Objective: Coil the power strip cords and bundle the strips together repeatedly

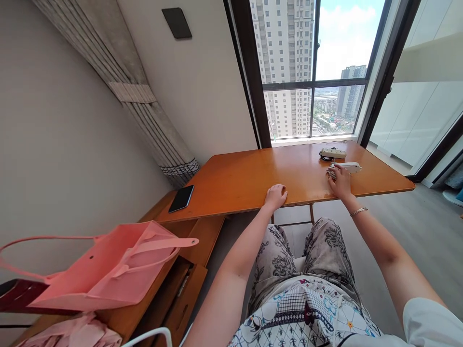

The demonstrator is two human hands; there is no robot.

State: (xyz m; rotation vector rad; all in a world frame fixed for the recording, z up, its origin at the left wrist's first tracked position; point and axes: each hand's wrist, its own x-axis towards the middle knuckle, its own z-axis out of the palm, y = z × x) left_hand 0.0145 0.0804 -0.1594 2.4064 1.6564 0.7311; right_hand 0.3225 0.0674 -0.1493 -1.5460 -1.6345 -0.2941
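My left hand (276, 195) rests on the near edge of an orange wooden table (253, 178), its fingers curled under into a loose fist with nothing seen in it. My right hand (340, 180) reaches further onto the table, fingers closed over the near end of a white bar-shaped device (350, 167). A silver bangle sits on that wrist. Just behind it lies a white power strip (333, 153) with a dark cord. A black phone (181, 198) lies flat at the table's left corner.
A pink tote bag (108, 270) sits on a lower wooden cabinet (188, 289) at left, beside a grey curtain (152, 120). A large window (311, 72) stands behind the table and a glass door at right. My knees are under the table edge.
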